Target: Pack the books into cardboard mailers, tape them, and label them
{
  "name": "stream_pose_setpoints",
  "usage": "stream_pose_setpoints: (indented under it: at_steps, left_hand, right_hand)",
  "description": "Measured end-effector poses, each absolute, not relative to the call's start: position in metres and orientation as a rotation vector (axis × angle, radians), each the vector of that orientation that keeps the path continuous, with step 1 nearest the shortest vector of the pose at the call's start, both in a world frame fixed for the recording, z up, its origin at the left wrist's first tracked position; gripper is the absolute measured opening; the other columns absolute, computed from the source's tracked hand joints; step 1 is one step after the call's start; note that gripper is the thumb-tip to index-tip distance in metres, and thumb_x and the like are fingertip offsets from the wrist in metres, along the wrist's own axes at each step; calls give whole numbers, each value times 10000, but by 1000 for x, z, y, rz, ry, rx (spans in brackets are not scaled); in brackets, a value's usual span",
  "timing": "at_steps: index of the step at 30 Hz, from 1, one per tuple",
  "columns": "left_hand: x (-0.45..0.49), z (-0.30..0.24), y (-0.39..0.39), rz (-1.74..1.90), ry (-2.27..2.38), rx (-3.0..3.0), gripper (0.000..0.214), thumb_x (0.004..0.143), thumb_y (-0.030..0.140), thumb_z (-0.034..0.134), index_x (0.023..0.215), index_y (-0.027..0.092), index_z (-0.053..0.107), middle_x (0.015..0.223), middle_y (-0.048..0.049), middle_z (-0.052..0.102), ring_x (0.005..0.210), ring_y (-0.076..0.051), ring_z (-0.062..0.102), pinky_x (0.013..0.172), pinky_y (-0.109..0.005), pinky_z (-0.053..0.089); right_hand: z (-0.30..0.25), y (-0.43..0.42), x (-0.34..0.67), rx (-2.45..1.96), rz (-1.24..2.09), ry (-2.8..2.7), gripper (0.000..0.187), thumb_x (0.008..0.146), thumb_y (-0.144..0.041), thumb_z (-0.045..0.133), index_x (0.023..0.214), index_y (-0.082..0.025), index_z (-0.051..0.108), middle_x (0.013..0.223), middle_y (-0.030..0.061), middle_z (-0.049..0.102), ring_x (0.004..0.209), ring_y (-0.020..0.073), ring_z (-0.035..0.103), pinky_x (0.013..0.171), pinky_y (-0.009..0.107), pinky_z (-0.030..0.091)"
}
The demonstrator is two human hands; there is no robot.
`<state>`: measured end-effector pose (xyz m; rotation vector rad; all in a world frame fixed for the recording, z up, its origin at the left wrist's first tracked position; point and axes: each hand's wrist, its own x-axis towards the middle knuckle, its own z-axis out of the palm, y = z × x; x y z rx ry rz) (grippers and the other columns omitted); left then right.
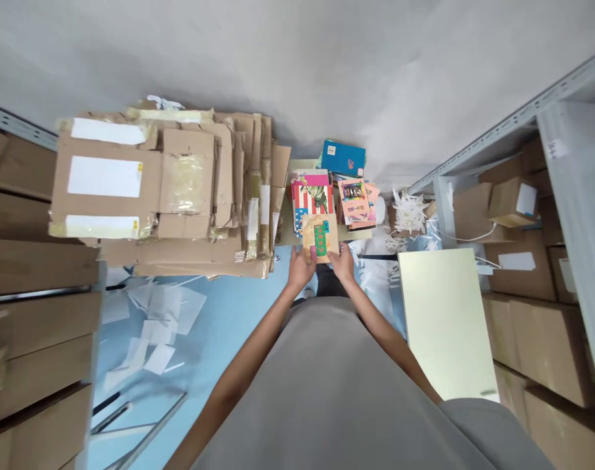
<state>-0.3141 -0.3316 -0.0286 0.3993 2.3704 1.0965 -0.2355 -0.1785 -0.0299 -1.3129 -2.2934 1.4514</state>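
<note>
Both hands hold one small tan card (320, 237) with a green and pink picture on it, low in front of me. My left hand (300, 268) grips its lower left edge with the fingers closed on it. My right hand (344, 262) grips its lower right edge the same way. Just beyond the card lie a striped red-and-white card (312, 196), a pink card stack (357, 202) and a blue box (343, 157), all on the floor by the wall.
A big pile of flattened cardboard boxes (165, 189) sits to the left. Loose white papers (155, 326) lie on the blue floor. A pale yellow board (447, 320) lies on the right, beside metal shelving (566, 215) holding cartons. White paper shreds (409, 210) lie near the shelf.
</note>
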Motion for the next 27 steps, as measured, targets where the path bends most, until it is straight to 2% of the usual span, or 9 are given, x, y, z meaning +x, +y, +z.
stream_pose_setpoints:
  at_steps: [4, 8, 10, 13, 15, 17, 19, 24, 27]
  left_hand:
    - [-260, -29, -346, 1031, 2276, 414, 437, 1024, 475, 685, 1312, 149, 724, 1489, -257, 725, 1688, -455, 406, 1334, -627, 422]
    - [-209, -22, -346, 1104, 2248, 624, 777, 999, 403, 698, 1685, 121, 470, 1823, -281, 374, 1756, -438, 259, 1377, -654, 336]
    - [-190, -13, -337, 1084, 2210, 849, 837, 983, 324, 707, 1741, 135, 404, 1869, -255, 285, 1772, -422, 214, 1394, -642, 303]
    - [-166, 5, -315, 906, 1984, 1122, 682, 944, 266, 751, 1600, 150, 602, 1701, -239, 565, 1652, -425, 464, 1328, -570, 420]
    - [-151, 17, -298, 798, 1767, 1207, 421, 958, 280, 739, 1362, 162, 749, 1349, -182, 793, 1324, -375, 727, 1139, -471, 566]
    - [-136, 27, -280, 762, 1601, 1255, 194, 994, 321, 694, 1084, 173, 782, 970, -79, 806, 939, -265, 754, 904, -360, 589]
    - [-121, 37, -259, 798, 1497, 1298, 242, 1013, 389, 674, 912, 177, 734, 769, -4, 701, 750, -185, 637, 759, -292, 522]
    - [-76, 64, -185, 908, 1256, 1175, 465, 919, 630, 777, 905, 166, 736, 761, -1, 695, 726, -168, 621, 692, -271, 509]
    - [-43, 82, -136, 922, 1143, 1003, 619, 815, 752, 854, 987, 162, 780, 899, -52, 797, 850, -222, 720, 776, -310, 585]
  right_hand:
    - [-25, -196, -163, -1355, 1538, -2098, 410, 836, -427, 731, 1166, -184, 749, 1142, 150, 850, 1054, 320, 799, 965, 456, 657]
    - [-6, -205, -84, -1375, 1420, -2116, 428, 851, -419, 718, 1194, -176, 797, 1191, 145, 852, 983, 296, 811, 983, 459, 666]
    - [9, -202, -47, -1401, 1362, -2123, 491, 861, -403, 732, 1295, -183, 804, 1202, 131, 853, 955, 289, 815, 983, 468, 676]
    - [35, -188, 4, -1386, 1324, -2120, 587, 870, -400, 786, 1423, -204, 789, 1198, 122, 852, 1017, 305, 824, 1016, 480, 675]
    - [54, -176, 36, -1339, 1337, -2106, 643, 868, -413, 825, 1477, -212, 771, 1196, 114, 852, 1064, 309, 824, 1048, 473, 665]
    - [72, -162, 67, -1304, 1364, -2042, 696, 876, -450, 845, 1523, -215, 741, 1164, 85, 854, 1056, 287, 823, 1045, 446, 669]
    - [87, -149, 99, -1298, 1325, -1934, 705, 913, -506, 834, 1544, -215, 718, 1136, 62, 849, 1035, 261, 817, 1040, 430, 674]
    - [110, -121, 178, -1417, 880, -1612, 681, 928, -592, 853, 1490, -228, 731, 1351, 133, 794, 1264, 304, 762, 1167, 504, 616]
    - [108, -113, 216, -1478, 884, -1364, 783, 901, -652, 870, 1546, -251, 677, 1439, 159, 759, 1211, 301, 777, 1066, 488, 667]
